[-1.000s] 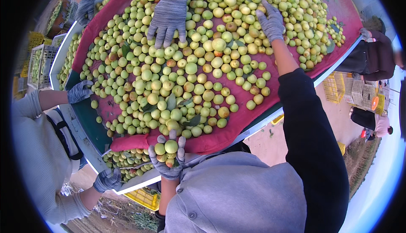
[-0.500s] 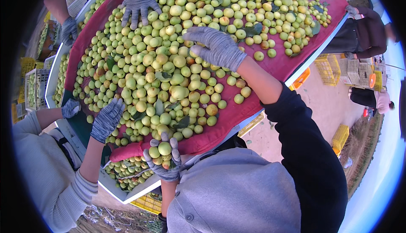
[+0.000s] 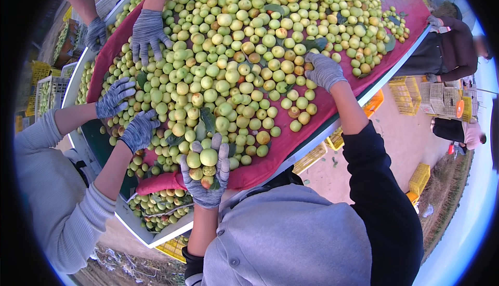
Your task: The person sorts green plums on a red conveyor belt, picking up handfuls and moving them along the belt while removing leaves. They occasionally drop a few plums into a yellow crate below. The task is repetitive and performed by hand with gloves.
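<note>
- At far left, stacked yellow crates (image 3: 40, 70) and a grey crate (image 3: 54, 91) of fruit.
- Next, a co-worker in a light ribbed sweater (image 3: 78, 229), with one gloved hand (image 3: 113, 99) and another gloved hand (image 3: 139, 131) close together at the left side of the heap.
- Farther up, from a second co-worker: a lowered hand (image 3: 95, 34) beside the counter rim, and a spread hand (image 3: 148, 35) laid palm down over fruit.
- Below, inside the white wall (image 3: 179, 231) of the counter, a lower bed of fruit (image 3: 156, 204) crossed by a thin twig.
- Across the middle, a broad heap of green fruits (image 3: 210, 95), some blushed reddish-brown, with dark leaves (image 3: 207, 120) among them, on a red cloth (image 3: 252, 177) with a padded front edge.
- At that edge, the left hand (image 3: 206, 195), gloved and palm up, fingers half curled around several fruits, two larger green ones uppermost.
- Farther right, the right hand (image 3: 325, 71), gloved, back upward, fingers bent against fruit at the heap's right part; cannot tell of any fruit in its grip.
- Beyond, more yellow crates (image 3: 405, 96), pale crates (image 3: 436, 110) and a dark-clothed person (image 3: 457, 52) at the counter's far side.
</note>
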Available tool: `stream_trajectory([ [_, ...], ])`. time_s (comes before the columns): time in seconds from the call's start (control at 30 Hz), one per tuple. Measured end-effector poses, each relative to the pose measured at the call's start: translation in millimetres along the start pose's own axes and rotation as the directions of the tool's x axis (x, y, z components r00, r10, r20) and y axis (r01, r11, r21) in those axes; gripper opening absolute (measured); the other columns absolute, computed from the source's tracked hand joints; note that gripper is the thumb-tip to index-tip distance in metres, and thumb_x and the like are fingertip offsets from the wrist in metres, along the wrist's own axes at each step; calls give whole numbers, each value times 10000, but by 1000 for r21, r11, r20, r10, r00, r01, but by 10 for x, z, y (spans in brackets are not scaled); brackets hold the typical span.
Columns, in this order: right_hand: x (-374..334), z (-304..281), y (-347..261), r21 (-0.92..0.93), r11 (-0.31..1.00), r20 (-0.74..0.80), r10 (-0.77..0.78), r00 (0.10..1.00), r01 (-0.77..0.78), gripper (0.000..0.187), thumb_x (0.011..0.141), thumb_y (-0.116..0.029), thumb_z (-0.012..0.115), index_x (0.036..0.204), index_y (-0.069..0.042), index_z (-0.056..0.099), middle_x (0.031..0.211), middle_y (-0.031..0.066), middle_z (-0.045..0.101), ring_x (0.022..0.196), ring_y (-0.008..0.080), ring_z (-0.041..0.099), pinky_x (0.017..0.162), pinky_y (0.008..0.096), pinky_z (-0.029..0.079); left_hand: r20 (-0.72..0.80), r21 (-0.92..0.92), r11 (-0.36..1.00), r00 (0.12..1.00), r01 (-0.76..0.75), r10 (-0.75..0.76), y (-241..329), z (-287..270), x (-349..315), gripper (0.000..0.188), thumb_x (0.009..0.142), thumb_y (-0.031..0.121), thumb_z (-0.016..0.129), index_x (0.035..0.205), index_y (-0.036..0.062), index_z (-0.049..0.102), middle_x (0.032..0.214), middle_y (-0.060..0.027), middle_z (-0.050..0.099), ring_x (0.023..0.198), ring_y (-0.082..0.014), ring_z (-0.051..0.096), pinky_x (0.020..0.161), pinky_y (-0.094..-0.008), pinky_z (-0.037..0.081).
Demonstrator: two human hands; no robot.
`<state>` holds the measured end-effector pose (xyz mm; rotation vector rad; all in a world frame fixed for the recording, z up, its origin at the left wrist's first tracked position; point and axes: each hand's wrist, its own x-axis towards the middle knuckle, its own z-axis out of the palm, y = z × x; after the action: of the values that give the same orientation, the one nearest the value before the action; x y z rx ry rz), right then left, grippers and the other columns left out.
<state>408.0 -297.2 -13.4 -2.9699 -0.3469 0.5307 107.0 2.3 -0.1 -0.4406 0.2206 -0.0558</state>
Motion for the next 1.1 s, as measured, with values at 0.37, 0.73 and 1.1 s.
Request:
stream_trajectory([
  [0.37,-671,-303,-1437,647,503,-26,-737,676,573,442,767,-442,710,1058,-114,657,995,103,655,913,278,650,834,389,511,138,339,939,990,-67,21,-171,65,491,541,978,550,330,1427,265,428,1568,-59,265,1452,-284,218,1165,-557,109],
  [0.73,1875,-131,-1216,-109,968,-248,-249,936,228,271,916,-260,571,1147,-137,641,1136,127,651,1030,299,643,880,460,517,127,56,996,990,-64,56,-41,-6,77,516,990,506,342,1466,308,367,1594,-3,182,1470,-320,137,1128,-648,153],
  [1.1,333,-432,-1654,451,787,75,-502,861,420,479,705,-404,769,1024,-67,650,963,101,665,879,225,657,798,352,532,105,138,987,992,-79,65,-75,2,196,563,985,575,247,1486,329,324,1609,-29,122,1454,-430,85,1097,-703,132],
])
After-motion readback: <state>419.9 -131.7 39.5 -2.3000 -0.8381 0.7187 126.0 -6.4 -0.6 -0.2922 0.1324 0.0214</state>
